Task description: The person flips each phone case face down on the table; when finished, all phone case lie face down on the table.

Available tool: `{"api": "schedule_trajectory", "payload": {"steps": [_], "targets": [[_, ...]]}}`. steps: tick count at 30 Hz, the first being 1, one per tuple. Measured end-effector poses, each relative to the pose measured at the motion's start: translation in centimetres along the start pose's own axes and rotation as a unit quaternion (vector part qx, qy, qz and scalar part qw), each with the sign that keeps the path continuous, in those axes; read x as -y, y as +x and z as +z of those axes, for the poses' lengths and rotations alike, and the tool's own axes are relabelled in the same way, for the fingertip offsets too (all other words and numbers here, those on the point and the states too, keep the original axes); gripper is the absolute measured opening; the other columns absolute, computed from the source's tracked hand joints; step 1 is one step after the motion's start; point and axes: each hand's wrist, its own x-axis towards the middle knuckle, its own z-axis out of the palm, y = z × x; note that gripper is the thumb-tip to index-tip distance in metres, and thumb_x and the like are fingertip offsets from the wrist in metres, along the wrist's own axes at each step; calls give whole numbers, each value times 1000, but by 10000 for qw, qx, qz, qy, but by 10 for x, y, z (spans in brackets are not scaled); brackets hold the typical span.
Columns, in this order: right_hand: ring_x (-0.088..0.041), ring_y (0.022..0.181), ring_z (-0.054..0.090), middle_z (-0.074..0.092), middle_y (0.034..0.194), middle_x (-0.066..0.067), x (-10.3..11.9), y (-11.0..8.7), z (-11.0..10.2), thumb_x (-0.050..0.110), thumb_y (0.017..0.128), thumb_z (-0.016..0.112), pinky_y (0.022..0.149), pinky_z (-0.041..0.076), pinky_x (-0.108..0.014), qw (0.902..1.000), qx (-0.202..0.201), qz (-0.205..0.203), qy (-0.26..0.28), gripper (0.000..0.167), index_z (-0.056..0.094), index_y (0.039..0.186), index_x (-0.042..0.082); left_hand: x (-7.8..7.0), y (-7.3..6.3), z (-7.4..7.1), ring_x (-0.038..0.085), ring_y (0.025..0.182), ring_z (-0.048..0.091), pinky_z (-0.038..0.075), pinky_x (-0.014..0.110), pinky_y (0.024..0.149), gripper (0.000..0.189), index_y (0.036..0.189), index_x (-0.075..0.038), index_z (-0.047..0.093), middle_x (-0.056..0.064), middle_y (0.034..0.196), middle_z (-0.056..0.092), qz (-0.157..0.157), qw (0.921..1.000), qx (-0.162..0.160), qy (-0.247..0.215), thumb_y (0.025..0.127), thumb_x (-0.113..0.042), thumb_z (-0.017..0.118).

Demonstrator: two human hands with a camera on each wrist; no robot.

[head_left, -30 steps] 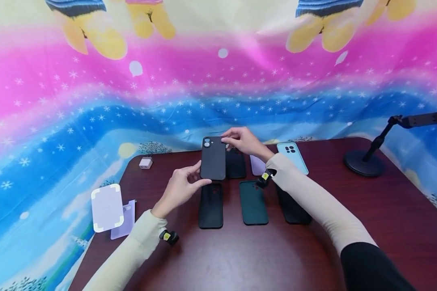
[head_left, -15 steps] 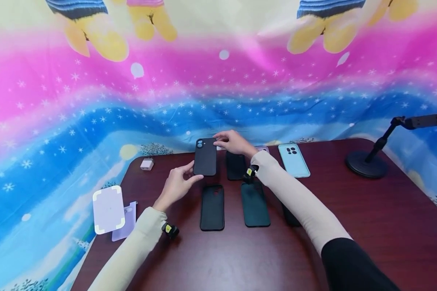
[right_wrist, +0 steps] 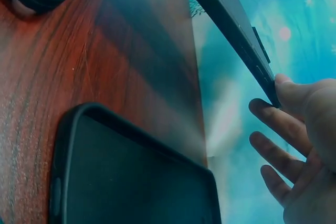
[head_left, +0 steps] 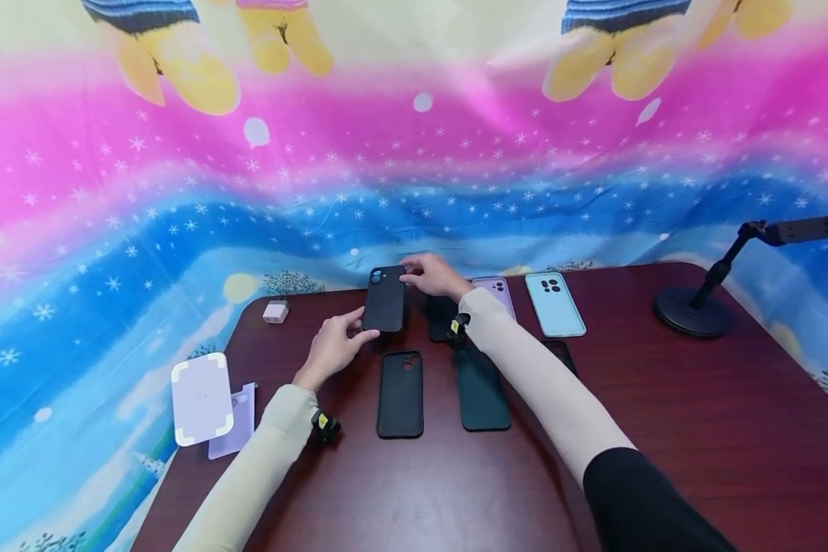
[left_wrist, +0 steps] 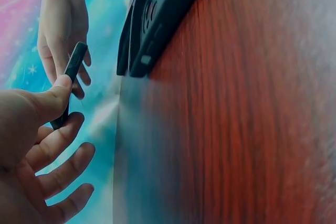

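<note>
A black phone case (head_left: 384, 299) is raised above the far part of the table, its back with the camera cutouts toward me. My left hand (head_left: 331, 349) pinches its lower left part; in the left wrist view the thumb lies on one side and a finger on the other. The right hand (head_left: 433, 276) pinches the upper right corner between thumb and fingers, as the right wrist view also shows. Below the held case lies another black phone case (head_left: 400, 395), with a dark green one (head_left: 483, 395) to its right. A dark phone case (head_left: 439, 318) lies partly hidden beneath my right wrist.
Lilac (head_left: 497, 293) and light blue (head_left: 556, 305) phone cases lie at the back right. My right arm mostly hides a black case (head_left: 561, 356). At left are a white charger plug (head_left: 276, 311) and a lilac stand (head_left: 202, 399); a black stand (head_left: 693, 313) is far right.
Both hands have carried the black phone case a little to the left and slightly lower. The right forearm has swung left, uncovering the lilac case.
</note>
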Motion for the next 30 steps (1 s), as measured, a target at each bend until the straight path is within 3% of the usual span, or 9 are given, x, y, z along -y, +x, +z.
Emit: {"api": "schedule_trajectory", "payload": {"steps": [6,12,23,30], "targets": [[-27,124,66,70,133,-14,-10,3,8,25,105,61,107,51,-44,9998,-2,160,-142,45,56,148,11,4,7,0,19,88,64,44,37,80,63,153,-19,51,5,108,77,-32,9998,163,75,98,-39,71],[-29,128,63,68,136,-14,-13,2,15,27,105,61,111,48,-48,9993,188,319,-93,47,54,150,13,11,8,2,17,72,55,41,35,75,63,152,-15,53,2,92,72,-93,9992,279,254,97,-38,72],[-26,130,62,70,134,-8,-22,7,26,30,105,61,126,12,-58,9977,282,549,-281,45,58,147,16,16,8,5,14,62,51,39,31,67,66,148,-7,55,0,79,68,-32,9987,345,368,95,-41,74],[-26,130,61,70,133,-5,-26,12,31,34,104,62,126,6,-64,9962,419,661,-392,43,61,144,19,19,6,6,13,62,52,39,30,68,65,148,-8,55,-3,75,66,-194,9980,471,376,95,-41,74]]}}
